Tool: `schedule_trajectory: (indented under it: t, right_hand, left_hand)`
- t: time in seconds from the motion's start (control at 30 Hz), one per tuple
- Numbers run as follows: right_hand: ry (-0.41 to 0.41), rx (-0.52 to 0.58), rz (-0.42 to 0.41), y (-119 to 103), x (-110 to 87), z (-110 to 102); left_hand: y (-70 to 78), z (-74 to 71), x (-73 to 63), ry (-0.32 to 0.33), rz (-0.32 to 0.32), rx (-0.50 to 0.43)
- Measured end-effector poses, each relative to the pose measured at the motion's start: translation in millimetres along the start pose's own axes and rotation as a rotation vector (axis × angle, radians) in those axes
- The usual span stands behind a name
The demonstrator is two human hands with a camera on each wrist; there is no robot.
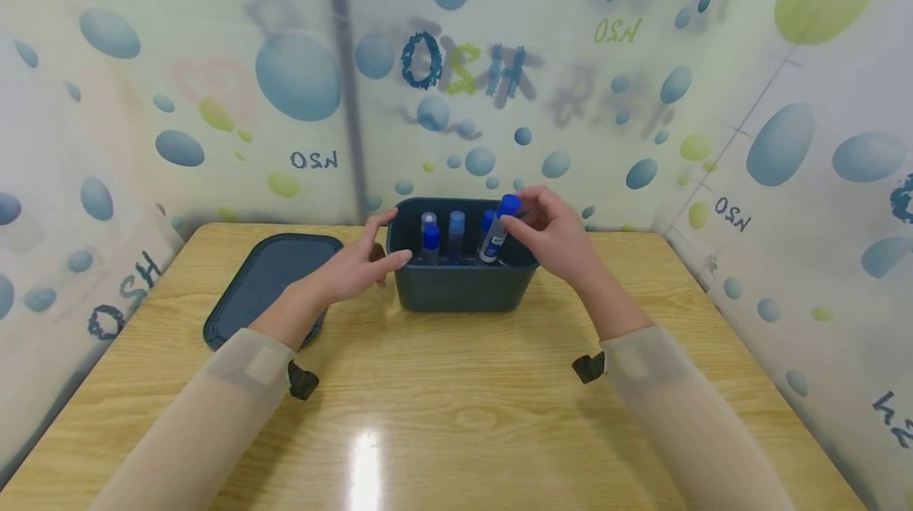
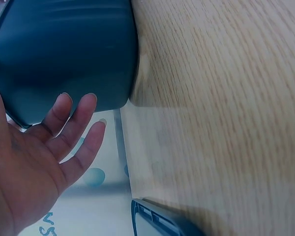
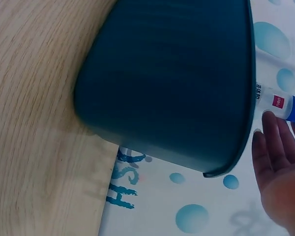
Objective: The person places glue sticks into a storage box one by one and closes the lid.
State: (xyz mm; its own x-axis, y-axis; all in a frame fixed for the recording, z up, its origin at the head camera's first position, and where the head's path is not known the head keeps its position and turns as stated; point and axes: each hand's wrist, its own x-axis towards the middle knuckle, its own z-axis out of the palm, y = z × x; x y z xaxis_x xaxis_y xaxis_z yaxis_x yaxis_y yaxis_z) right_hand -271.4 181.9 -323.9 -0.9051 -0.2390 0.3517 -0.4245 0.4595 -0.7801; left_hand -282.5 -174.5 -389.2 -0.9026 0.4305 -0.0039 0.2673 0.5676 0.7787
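Tube [image 1: 492, 245] tilted within bin [image 1: 464, 290], below right hand [image 1: 555, 232] pinching its cap [image 1: 509, 204], left hand [image 1: 351, 267] spread

Head view: forward, down; wrist views: close, low, sharing bin [image 3: 167, 83].

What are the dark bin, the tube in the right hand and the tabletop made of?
Dark bin: probably plastic, satin-smooth, with moulded rounded corners.
Tube: likely smooth clear plastic, since the body looks see-through.
Tabletop: wood or wood-look laminate, somewhat glossy; grain shows and light glares.
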Motion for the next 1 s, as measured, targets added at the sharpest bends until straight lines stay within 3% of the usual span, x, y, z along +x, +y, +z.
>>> schedule_trajectory:
  t: [0.37,1.0]
  right_hand:
    - [-0.065,-0.07,0.045,4,17.7,15]
    - [-0.142,-0.093,0.017,5,30.7,29]
  left_hand:
    - [0.3,0.0,-0.1,0.001,0.001,-0.005]
    - [-0.2,0.7,0.5,0.007,-0.016,0.018]
